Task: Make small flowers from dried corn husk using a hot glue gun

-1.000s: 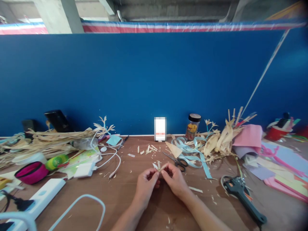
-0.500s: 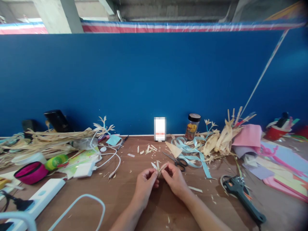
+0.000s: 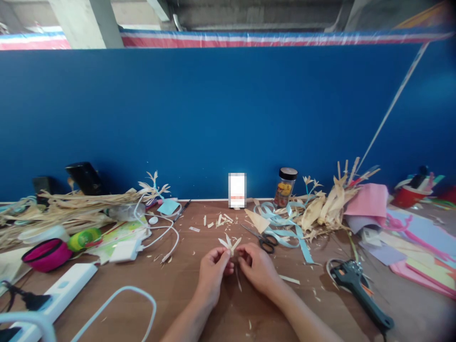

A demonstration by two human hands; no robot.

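My left hand [image 3: 214,270] pinches the base of a small flower of pale corn husk [image 3: 228,243], its pointed petals spreading upward. Close on the right, my right hand [image 3: 257,266] is closed, its curled fingertips almost against the flower. A thin husk strip [image 3: 238,279] hangs down between the hands by the right thumb; its upper end is partly hidden by the fingers. Black-handled scissors [image 3: 267,243] lie just beyond my right hand. Cut bits of husk [image 3: 220,221] are scattered on the table behind the flower.
Right of my hands are light-blue ribbon [image 3: 302,247], a lidded jar [image 3: 285,187], a husk bundle [image 3: 324,209], a glue gun [image 3: 359,289] and coloured paper [image 3: 420,275]. Leftward lie a power strip [image 3: 59,289], white cables [image 3: 153,304] and a pink band [image 3: 47,255]. A blue partition [image 3: 228,109] stands behind.
My right hand has drawn slightly away from the flower, and the husk strip now hangs downward. The flower's petals show more openly above my left fingers.
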